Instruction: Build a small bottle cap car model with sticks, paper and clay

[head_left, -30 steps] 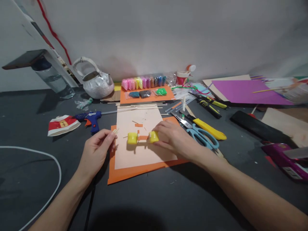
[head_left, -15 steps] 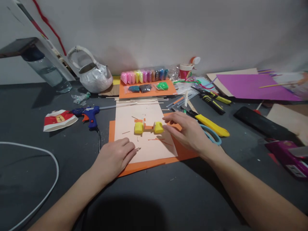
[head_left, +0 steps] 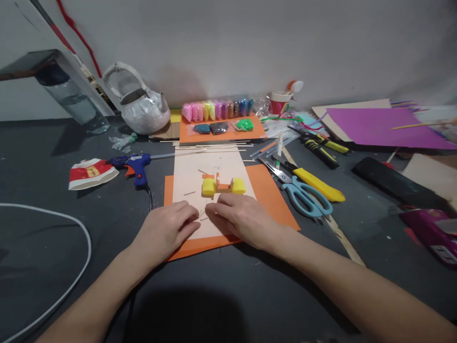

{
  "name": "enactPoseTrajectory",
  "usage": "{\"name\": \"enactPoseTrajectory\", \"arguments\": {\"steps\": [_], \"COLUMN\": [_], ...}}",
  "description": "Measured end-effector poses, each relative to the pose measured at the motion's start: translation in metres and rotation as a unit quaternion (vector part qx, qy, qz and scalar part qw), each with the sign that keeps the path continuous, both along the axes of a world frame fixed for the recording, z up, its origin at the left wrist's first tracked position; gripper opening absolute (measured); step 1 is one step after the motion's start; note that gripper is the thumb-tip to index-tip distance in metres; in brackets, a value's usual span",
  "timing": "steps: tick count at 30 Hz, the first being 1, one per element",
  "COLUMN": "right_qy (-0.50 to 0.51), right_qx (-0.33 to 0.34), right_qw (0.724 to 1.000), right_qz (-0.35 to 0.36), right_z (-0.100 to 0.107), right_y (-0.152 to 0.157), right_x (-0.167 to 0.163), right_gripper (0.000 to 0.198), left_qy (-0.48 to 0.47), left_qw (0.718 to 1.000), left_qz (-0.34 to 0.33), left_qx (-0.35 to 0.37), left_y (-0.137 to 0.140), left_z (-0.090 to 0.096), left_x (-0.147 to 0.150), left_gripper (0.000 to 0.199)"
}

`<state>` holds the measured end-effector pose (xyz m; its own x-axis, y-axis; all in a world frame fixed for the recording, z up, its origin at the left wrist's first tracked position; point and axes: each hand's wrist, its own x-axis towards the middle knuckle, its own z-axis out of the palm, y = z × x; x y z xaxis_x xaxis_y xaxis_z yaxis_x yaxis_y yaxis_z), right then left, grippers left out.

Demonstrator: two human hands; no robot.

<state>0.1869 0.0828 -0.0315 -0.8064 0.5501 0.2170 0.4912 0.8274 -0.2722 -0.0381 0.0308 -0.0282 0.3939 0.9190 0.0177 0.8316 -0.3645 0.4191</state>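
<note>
A small model with two yellow wheel-like blocks [head_left: 209, 186] joined by orange strips [head_left: 224, 186] stands on a pale sheet [head_left: 191, 164], which lies on orange card [head_left: 271, 205]. My left hand [head_left: 166, 229] rests at the sheet's lower left edge, its thumb and forefinger apart with nothing visible between them. In front of them lies a short bit of thin stick [head_left: 203, 219]. My right hand [head_left: 246, 220] reaches in below the model. Its fingertips are drawn together beside the stick bits, and what they hold, if anything, is too small to name.
A blue glue gun [head_left: 140, 169] lies left, its cable running towards me. Blue-handled scissors [head_left: 303, 197] and a yellow cutter [head_left: 317, 185] lie right. Behind are a silver kettle [head_left: 144, 112], clay packets [head_left: 217, 110] and a red cup [head_left: 279, 102]. A purple stapler [head_left: 428, 228] sits far right.
My right hand has moved left and nearer, from beside the right yellow block to the stick bits by my left hand. The scissors are now uncovered. My left hand has stayed nearly in place.
</note>
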Motion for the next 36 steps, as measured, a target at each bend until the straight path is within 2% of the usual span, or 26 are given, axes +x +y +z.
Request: {"name": "enactPoseTrajectory", "arguments": {"steps": [6,13,22,26,28,33,36], "right_qy": [-0.02,-0.019,0.009,0.061,0.1,0.192,0.226], "right_qx": [0.009,0.018,-0.035,-0.091,-0.135,-0.292,-0.374], "right_qw": [1.0,1.0,0.999,0.992,0.981,0.924,0.884], "right_qz": [0.009,-0.004,-0.015,-0.066,-0.101,-0.158,-0.166], "right_z": [-0.006,-0.012,-0.011,-0.005,0.002,0.016,0.019], "right_y": [0.001,-0.002,-0.004,-0.005,-0.007,-0.017,-0.019], "right_x": [-0.005,-0.008,-0.011,-0.01,-0.01,-0.016,-0.025], "right_gripper": [0.015,0.021,0.021,0.021,0.015,0.011,0.014], "left_qy": [-0.019,-0.038,-0.045,-0.063,-0.067,-0.046,-0.031], "left_qw": [1.0,0.999,0.998,0.995,0.99,0.957,0.95], "left_qz": [0.012,0.029,0.028,0.055,0.065,0.033,0.037], "left_qx": [-0.013,-0.017,0.021,0.061,0.104,0.284,0.308], "left_y": [0.001,0.002,-0.001,-0.003,-0.005,-0.01,-0.014], "left_z": [0.0,0.002,-0.002,-0.002,-0.001,0.006,0.011], "left_x": [0.001,0.002,0.004,0.005,0.007,0.018,0.021], "left_gripper": [0.01,0.007,0.013,0.014,0.016,0.02,0.017]}}
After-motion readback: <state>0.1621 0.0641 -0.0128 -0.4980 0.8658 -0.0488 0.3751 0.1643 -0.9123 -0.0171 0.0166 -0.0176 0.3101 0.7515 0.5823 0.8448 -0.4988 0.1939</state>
